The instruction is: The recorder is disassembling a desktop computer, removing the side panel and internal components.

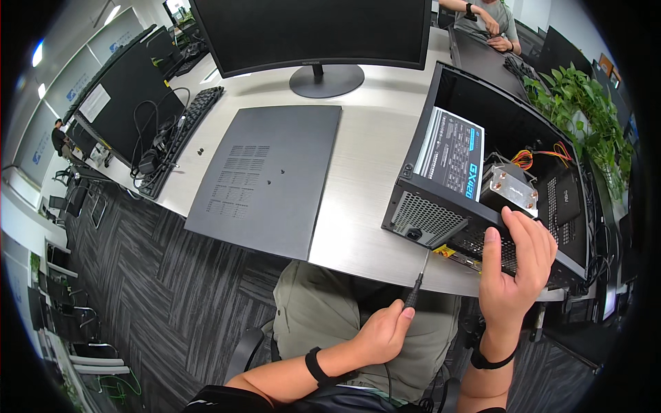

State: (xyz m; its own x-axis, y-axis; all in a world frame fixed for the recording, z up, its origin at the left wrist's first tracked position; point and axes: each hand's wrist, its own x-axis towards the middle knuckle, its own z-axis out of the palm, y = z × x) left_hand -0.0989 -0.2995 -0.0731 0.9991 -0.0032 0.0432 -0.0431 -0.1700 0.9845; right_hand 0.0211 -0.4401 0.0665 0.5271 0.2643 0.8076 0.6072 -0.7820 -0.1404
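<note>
An open black computer case (413,180) lies on its side at the right of the desk, its rear panel facing me. Inside sit a power supply (451,153) with a printed label and a silver CPU cooler (513,187). My left hand (385,334) is closed around the dark handle of a screwdriver (414,292). The screwdriver's thin shaft points up toward the rear panel's lower edge, beside a yellow tag (444,251); whether the tip touches is unclear. My right hand (518,272) grips the rear top edge of the case, fingers over the rim and thumb against the panel.
A dark side panel (275,138) lies flat at mid-desk with two small screws on it; more screws (200,151) rest left of it. Behind stands a monitor (313,34). A keyboard (200,107) and cables are at left, plants (578,113) at right. Another person (492,27) works across the desk.
</note>
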